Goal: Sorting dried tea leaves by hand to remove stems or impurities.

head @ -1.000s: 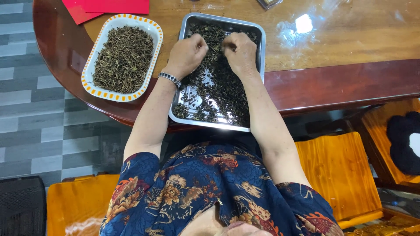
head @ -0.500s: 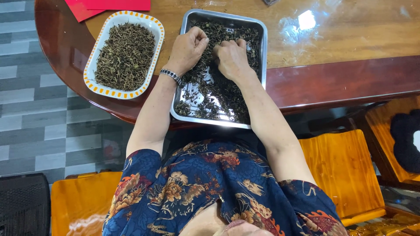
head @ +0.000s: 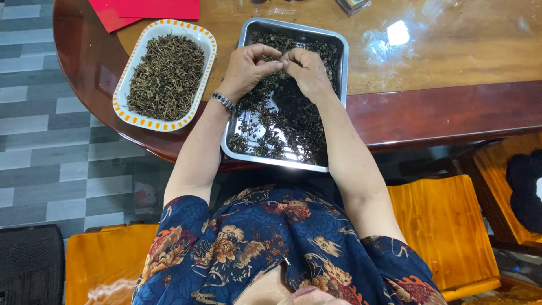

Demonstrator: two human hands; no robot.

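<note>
— Leaves [head: 293, 121]? 
— Spread in tray [head: 339, 73], near desk [head: 451, 62] edge.
— Hands?
— Left [head: 247, 69] and right [head: 307, 70] curled, fingertips meeting, pinching a leaf bit over far end.
— Tip?
— Pick lightly, low over tray; dish [head: 121, 93] lies left.

A glossy wooden surface [head: 451, 62] carries a steel tray [head: 244, 52] of dried leaves, a white dish [head: 210, 42] at left, and red paper [head: 152, 8] far left.

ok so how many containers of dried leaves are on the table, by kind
Rectangular silver metal tray of dark dried leaves, under both hands: 1
Oval white dish with orange-dotted rim, heaped with brownish dried leaves: 1
Total: 2
</note>
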